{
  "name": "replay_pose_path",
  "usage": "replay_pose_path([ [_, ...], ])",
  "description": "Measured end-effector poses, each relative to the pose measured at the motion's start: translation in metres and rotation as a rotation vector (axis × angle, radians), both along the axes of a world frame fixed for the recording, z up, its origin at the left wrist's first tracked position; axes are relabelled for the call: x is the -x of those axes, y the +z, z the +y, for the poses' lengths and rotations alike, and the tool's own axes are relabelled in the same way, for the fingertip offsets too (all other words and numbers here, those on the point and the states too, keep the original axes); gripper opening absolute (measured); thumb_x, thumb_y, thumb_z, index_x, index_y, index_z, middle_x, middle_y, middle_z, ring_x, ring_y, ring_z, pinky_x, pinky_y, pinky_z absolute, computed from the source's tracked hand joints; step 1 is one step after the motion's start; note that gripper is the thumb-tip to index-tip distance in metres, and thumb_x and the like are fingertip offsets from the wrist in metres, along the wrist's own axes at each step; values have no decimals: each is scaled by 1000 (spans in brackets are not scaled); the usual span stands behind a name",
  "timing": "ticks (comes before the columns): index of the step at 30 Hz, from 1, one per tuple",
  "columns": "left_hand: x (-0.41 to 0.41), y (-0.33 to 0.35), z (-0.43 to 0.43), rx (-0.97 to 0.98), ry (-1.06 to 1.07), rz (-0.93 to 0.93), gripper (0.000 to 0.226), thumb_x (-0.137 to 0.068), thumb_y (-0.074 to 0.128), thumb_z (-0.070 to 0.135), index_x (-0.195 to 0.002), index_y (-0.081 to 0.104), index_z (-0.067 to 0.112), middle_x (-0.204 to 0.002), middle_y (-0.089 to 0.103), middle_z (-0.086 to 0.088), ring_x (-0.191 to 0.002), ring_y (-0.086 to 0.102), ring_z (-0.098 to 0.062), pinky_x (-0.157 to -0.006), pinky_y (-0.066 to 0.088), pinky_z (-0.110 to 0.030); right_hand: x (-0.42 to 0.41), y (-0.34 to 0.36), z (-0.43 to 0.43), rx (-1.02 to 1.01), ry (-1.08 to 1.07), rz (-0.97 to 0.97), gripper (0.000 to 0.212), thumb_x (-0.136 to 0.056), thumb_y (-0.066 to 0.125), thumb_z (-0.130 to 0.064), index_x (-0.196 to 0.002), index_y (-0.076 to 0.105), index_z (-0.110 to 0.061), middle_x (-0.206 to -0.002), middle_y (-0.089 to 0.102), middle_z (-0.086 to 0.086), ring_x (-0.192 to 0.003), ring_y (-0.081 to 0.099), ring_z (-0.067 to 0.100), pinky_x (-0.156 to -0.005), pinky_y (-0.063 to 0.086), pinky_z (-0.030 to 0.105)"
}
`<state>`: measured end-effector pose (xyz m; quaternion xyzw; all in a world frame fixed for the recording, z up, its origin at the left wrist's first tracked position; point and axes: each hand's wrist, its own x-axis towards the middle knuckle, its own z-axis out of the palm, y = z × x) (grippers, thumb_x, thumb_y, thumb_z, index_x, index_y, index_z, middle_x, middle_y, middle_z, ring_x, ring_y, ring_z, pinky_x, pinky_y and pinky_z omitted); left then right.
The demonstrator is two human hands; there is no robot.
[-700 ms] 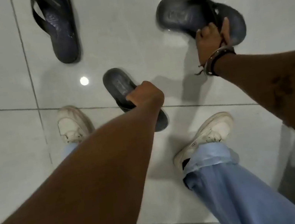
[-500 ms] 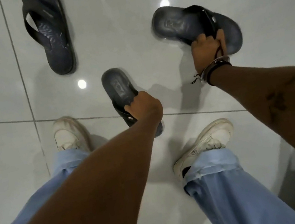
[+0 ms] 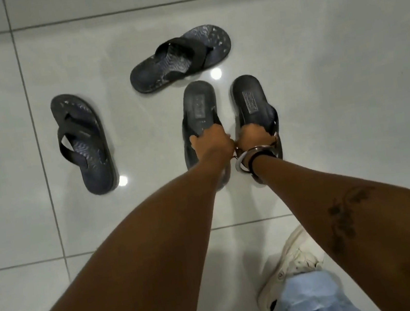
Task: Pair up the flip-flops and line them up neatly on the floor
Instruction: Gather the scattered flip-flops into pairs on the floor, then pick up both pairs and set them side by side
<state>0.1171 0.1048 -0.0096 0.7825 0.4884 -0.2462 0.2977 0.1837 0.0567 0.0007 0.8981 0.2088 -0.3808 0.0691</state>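
Note:
Two plain dark flip-flops lie side by side on the pale tiled floor, heels pointing away from me. My left hand [image 3: 211, 144] grips the left flip-flop [image 3: 198, 107] at its strap. My right hand [image 3: 255, 137], with bracelets on the wrist, grips the right flip-flop [image 3: 250, 99] the same way. The two hands nearly touch. Two patterned dark flip-flops lie loose: one [image 3: 83, 146] at the left, pointing away from me, the other [image 3: 179, 57] lying crosswise just beyond the held pair.
My white sneaker [image 3: 290, 266] and blue trouser leg [image 3: 309, 300] stand at the lower right. Grey tile joints [image 3: 34, 129] cross the glossy floor, which shows bright lamp reflections.
Both hands have brought their flip-flops together, from apart and angled to parallel and side by side. The view has tilted forward, so the second patterned flip-flop shows in full.

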Motion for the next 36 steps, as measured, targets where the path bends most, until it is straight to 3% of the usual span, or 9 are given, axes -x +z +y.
replay_pose_path([
  [4,7,4,6,86,71,-171,25,-80,49,7,-57,49,18,-63,60,-1,-81,62,-28,-85,28,-41,-1,-1,-10,-19,30,46,24,-90,55,-15,-109,69,-14,-115,68,13,-114,60,33,-106,37,53],
  [8,32,14,37,-6,16,-366,23,-84,49,11,-89,70,18,-96,70,-4,-96,58,-27,-82,28,-39,2,5,6,-174,185,-118,28,-86,56,-13,-112,67,-10,-118,63,14,-113,58,37,-100,41,49],
  [12,97,23,124,-327,-544,-398,26,-80,52,17,-99,69,14,-96,66,-8,-94,59,-32,-85,34,-42,-12,5,76,-370,659,-252,51,-83,58,-16,-134,52,-16,-139,48,15,-128,44,34,-106,28,52],
  [15,176,33,197,-358,-1126,-310,11,-74,56,17,-76,65,10,-79,62,-8,-75,59,-30,-75,44,-40,-25,-3,142,-333,955,-321,62,-75,70,-12,-134,52,-13,-146,43,14,-138,36,33,-111,21,61],
  [18,246,47,256,-224,-1534,-73,25,-80,51,19,-93,71,13,-100,69,-6,-98,62,-28,-93,45,-41,-36,-13,171,-71,1227,-420,46,-76,71,-23,-121,63,-21,-131,55,5,-132,41,31,-114,25,56],
  [20,274,48,281,-300,-1620,-147,28,-76,58,7,-100,71,8,-107,71,-10,-105,64,-31,-100,44,-45,-39,-17,173,11,1292,-442,30,-81,63,-24,-110,69,-19,-117,64,3,-123,49,29,-116,23,52],
  [28,296,7,264,-543,-1513,-73,21,-81,58,2,-77,74,16,-84,72,-1,-98,66,-24,-104,43,-40,-13,8,181,-23,1353,-446,14,-72,67,-19,-85,73,-18,-83,71,2,-87,67,26,-99,39,40],
  [32,290,10,258,-518,-1216,-81,12,-78,68,9,-80,77,16,-81,74,2,-86,69,-20,-98,47,-36,33,32,183,-253,865,-310,19,-70,64,-1,-84,73,-10,-81,69,11,-88,63,33,-100,31,45],
  [36,281,19,257,-465,-632,31,16,-84,60,8,-94,72,11,-93,72,-6,-91,64,-26,-98,37,-38,101,59,191,-339,326,191,27,-72,64,-23,-92,69,-6,-86,73,11,-90,67,27,-91,45,32],
])
